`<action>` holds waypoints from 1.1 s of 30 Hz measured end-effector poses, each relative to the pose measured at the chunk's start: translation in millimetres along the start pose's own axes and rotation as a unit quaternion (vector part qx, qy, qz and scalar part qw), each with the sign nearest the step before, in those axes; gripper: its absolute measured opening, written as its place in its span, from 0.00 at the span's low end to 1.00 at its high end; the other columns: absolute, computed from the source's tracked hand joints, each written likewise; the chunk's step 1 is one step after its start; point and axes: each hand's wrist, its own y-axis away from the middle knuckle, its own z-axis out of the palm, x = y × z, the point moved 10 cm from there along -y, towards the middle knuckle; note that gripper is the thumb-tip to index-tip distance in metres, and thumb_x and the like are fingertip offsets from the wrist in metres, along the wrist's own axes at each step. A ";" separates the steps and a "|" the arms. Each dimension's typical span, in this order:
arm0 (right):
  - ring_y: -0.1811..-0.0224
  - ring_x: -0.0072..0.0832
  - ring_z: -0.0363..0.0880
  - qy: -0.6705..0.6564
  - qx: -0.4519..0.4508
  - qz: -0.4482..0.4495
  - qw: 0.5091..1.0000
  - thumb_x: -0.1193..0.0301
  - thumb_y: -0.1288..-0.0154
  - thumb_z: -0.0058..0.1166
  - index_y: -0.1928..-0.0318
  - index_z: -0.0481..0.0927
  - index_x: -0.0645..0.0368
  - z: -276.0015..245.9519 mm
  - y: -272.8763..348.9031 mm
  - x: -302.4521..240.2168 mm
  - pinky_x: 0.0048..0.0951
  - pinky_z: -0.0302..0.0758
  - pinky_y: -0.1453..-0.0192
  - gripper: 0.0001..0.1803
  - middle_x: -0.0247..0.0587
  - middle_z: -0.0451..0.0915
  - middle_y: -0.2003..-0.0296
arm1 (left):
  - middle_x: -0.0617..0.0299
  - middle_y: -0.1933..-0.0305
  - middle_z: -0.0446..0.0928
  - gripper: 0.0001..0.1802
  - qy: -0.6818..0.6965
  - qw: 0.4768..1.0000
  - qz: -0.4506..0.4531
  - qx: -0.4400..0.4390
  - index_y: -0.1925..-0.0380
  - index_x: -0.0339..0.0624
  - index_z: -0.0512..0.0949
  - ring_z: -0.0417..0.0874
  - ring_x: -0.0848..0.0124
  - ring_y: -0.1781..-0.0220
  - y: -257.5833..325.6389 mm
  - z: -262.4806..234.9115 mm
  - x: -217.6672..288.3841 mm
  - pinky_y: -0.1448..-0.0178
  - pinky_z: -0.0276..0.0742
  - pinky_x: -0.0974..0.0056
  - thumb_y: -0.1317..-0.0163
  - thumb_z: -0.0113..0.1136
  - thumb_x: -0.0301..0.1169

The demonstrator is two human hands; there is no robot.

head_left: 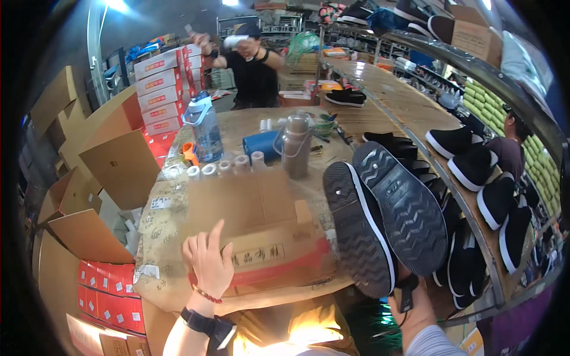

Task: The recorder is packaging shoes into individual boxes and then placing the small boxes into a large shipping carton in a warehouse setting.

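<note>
My left hand (209, 264), fingers spread, is at the near left edge of a brown cardboard box (237, 202) with a red stripe and printed characters. Whether it touches the box I cannot tell; the box is blurred. My right hand (412, 305) grips a pair of black shoes (409, 207) at their lower end, and its fingers are partly hidden behind them. The dark zigzag-tread soles face me, with a white band along one edge. The pair is held up to the right of the box, in front of the rack.
A worn table (157, 249) carries a blue water bottle (205, 127), a grey flask (295, 145), several white rolls (241, 163) and an orange tape dispenser (190, 154). Black shoes (472, 166) line the rack at right. Open cartons (122, 160) stand left; a co-worker (252, 71) stands beyond the table.
</note>
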 end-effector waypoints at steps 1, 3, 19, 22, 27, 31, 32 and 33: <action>0.60 0.26 0.77 -0.022 -0.015 0.001 1.000 0.66 0.34 0.46 0.57 0.78 0.63 7.7 10.1 6.7 0.25 0.71 0.50 0.14 0.39 0.79 0.66 | 0.63 0.63 0.71 0.20 -0.010 0.999 0.017 0.039 0.53 0.54 0.77 0.68 0.62 0.54 6.5 -7.9 13.7 0.44 0.55 0.53 0.49 0.60 0.29; 0.60 0.26 0.78 -0.056 -0.039 0.005 0.998 0.66 0.34 0.46 0.56 0.77 0.63 21.9 17.1 23.7 0.26 0.71 0.49 0.14 0.40 0.79 0.65 | 0.65 0.65 0.70 0.15 -0.006 0.999 0.033 0.029 0.60 0.55 0.80 0.68 0.63 0.56 29.6 4.6 17.2 0.46 0.55 0.54 0.51 0.60 0.29; 0.58 0.31 0.78 -0.081 0.014 0.014 0.996 0.65 0.32 0.45 0.51 0.71 0.66 26.0 14.7 92.2 0.29 0.74 0.46 0.17 0.43 0.78 0.62 | 0.51 0.56 0.76 0.22 0.364 0.931 0.000 0.037 0.48 0.36 0.73 0.77 0.55 0.53 6.2 -44.8 34.5 0.47 0.72 0.61 0.46 0.54 0.16; 0.55 0.34 0.79 -0.063 -0.131 0.007 0.989 0.69 0.31 0.43 0.45 0.68 0.67 5.2 -16.4 103.6 0.35 0.77 0.47 0.18 0.47 0.77 0.54 | 0.57 0.62 0.76 0.23 0.147 0.975 0.154 0.066 0.56 0.44 0.78 0.76 0.60 0.60 27.2 -3.8 34.7 0.57 0.75 0.60 0.56 0.57 0.17; 0.63 0.38 0.78 0.632 -0.156 -0.474 0.592 0.85 0.52 0.54 0.66 0.79 0.61 153.7 -20.6 70.5 0.31 0.76 0.60 0.11 0.45 0.79 0.60 | 0.61 0.57 0.77 0.19 0.151 0.978 0.122 -0.069 0.61 0.47 0.81 0.77 0.62 0.54 39.9 38.0 26.3 0.54 0.76 0.61 0.55 0.55 0.19; 0.61 0.39 0.77 0.757 -0.345 -0.338 0.440 0.74 0.49 0.57 0.75 0.80 0.57 128.8 -35.8 138.4 0.35 0.74 0.61 0.02 0.41 0.79 0.65 | 0.61 0.65 0.79 0.12 0.184 0.962 0.199 -0.033 0.71 0.46 0.82 0.80 0.60 0.64 34.3 -0.5 30.1 0.62 0.78 0.62 0.56 0.58 0.19; 0.61 0.39 0.77 0.753 -0.348 -0.341 0.443 0.74 0.49 0.57 0.75 0.80 0.57 126.1 -36.9 131.1 0.35 0.74 0.61 0.02 0.41 0.79 0.65 | 0.60 0.68 0.79 0.11 0.175 0.961 0.214 0.025 0.72 0.46 0.82 0.80 0.60 0.67 30.0 -20.6 16.7 0.64 0.78 0.62 0.55 0.59 0.19; 0.61 0.39 0.77 0.754 -0.257 -0.334 0.504 0.72 0.48 0.56 0.75 0.80 0.58 120.6 -48.8 105.1 0.36 0.74 0.58 0.03 0.40 0.79 0.66 | 0.59 0.72 0.79 0.09 0.132 0.970 0.192 0.072 0.72 0.46 0.82 0.80 0.62 0.68 27.9 -31.3 -12.9 0.62 0.77 0.62 0.54 0.61 0.21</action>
